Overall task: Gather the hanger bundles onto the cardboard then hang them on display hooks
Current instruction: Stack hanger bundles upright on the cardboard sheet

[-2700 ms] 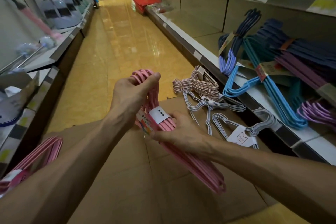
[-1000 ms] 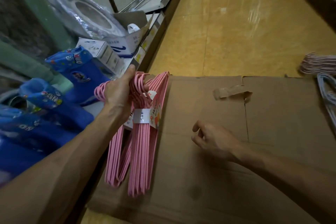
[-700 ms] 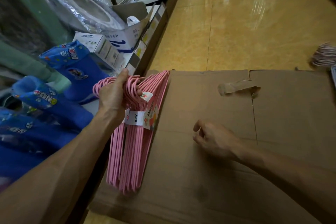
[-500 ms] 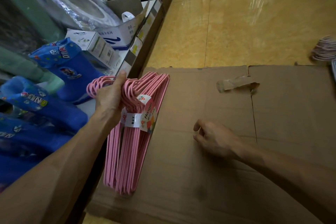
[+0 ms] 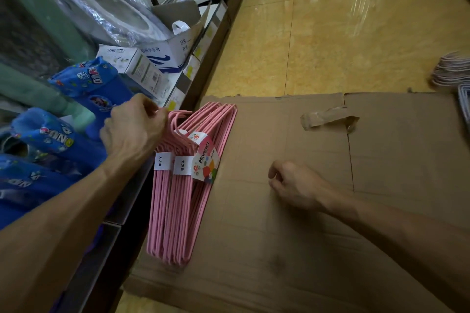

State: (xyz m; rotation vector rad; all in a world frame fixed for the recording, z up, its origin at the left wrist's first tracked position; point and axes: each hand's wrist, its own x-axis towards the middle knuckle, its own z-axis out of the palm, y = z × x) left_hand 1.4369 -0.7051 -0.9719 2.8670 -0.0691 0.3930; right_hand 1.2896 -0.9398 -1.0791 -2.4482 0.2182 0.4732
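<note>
On pink hanger bundles (image 5: 178,201), "Hanger" label (image 5: 204,164).

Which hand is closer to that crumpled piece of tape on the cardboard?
Right. The right hand rests on the cardboard just below the tape. The left hand is farther off, at the cardboard's left edge, gripping the pink hangers.
</note>
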